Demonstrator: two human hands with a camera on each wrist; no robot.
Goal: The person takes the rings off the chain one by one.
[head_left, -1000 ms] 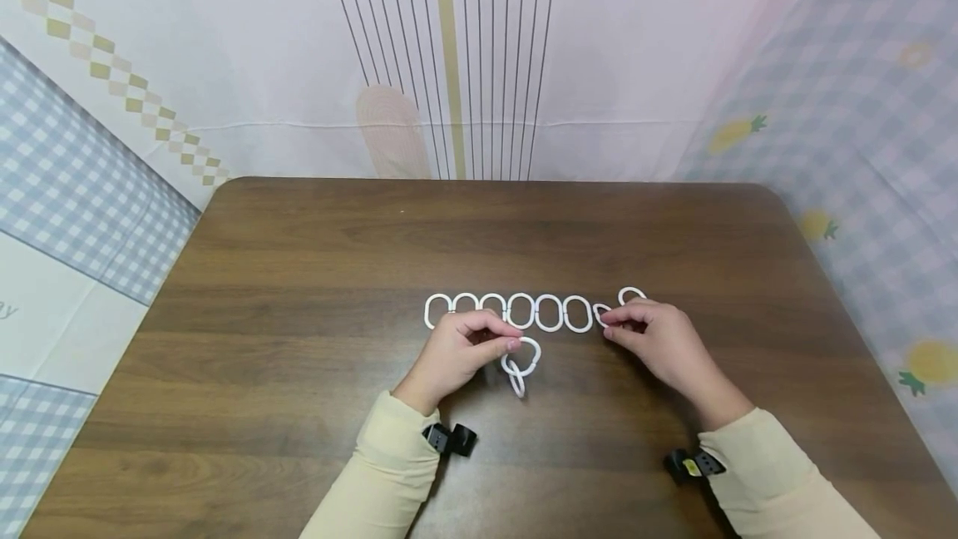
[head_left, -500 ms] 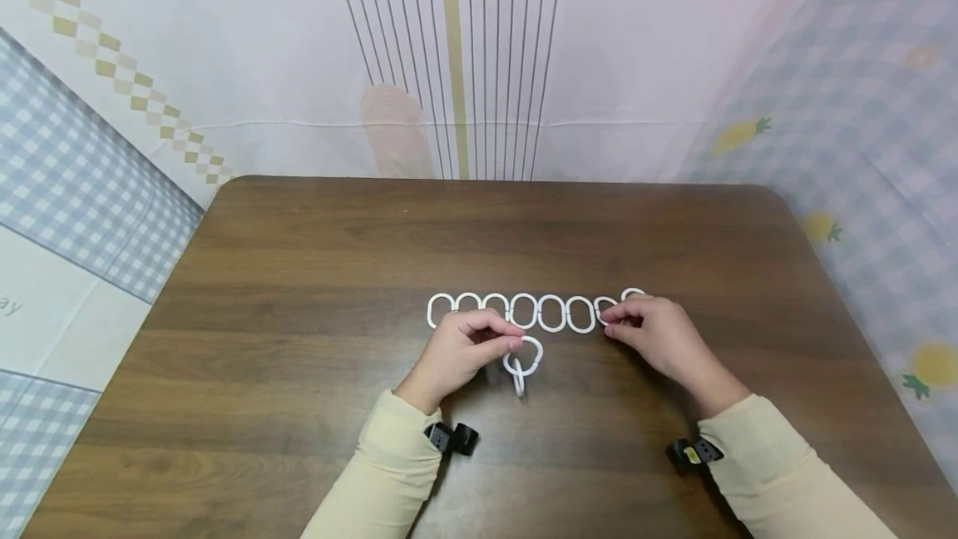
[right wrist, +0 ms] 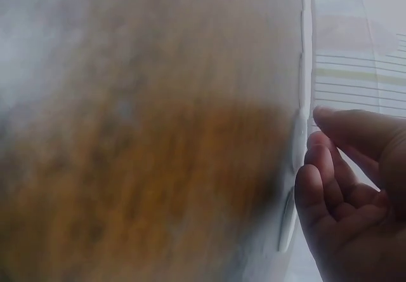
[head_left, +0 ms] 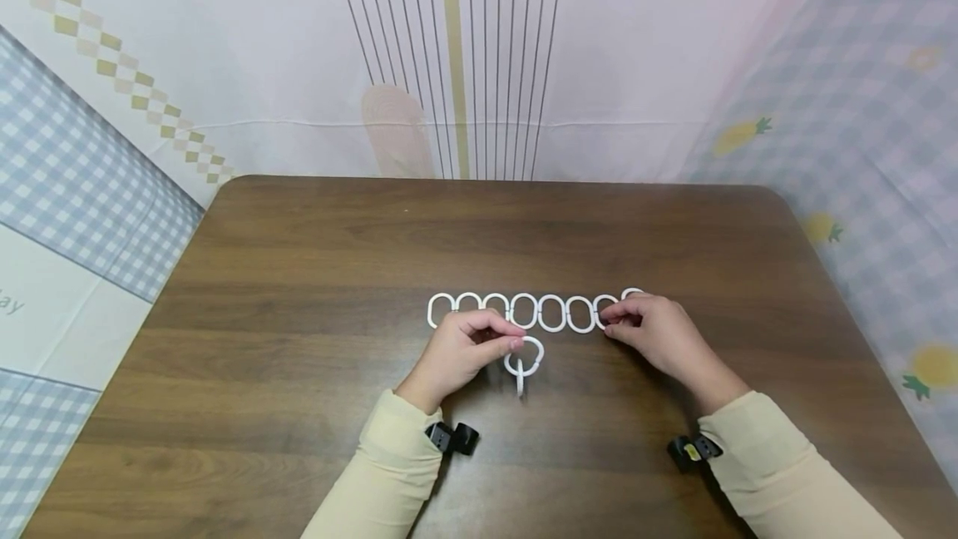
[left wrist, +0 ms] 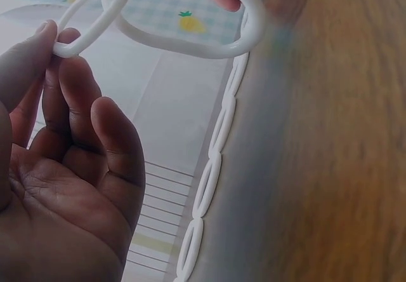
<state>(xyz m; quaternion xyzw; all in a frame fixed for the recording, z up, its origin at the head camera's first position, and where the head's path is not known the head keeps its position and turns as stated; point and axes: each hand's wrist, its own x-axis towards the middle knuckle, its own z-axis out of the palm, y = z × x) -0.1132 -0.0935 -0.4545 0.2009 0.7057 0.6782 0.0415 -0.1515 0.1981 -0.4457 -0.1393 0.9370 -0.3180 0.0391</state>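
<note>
My left hand (head_left: 464, 352) pinches a white plastic oval ring (head_left: 537, 362) between thumb and forefinger, above the table. A second white ring (head_left: 520, 383) hangs linked through it; both linked rings (left wrist: 92, 25) show at close range in the left wrist view. Farther back, several matching rings lie side by side in a straight row (head_left: 551, 329). At the row's right part, my right hand (head_left: 662, 335) pinches one ring (head_left: 601, 301) by its right side, low at the tabletop. Another ring (head_left: 632, 289) is partly covered by the right hand's fingers.
The brown wooden table (head_left: 337, 239) has rounded far corners. A white patterned cloth (head_left: 262, 40) hangs behind its back edge, with a blue checked cloth (head_left: 838, 106) at the right. Each wrist carries a small black camera (head_left: 466, 439).
The ring under my right hand has turned from tilted to upright, in line with the row. The ring dangling from my left hand has swung to hang straighter.
</note>
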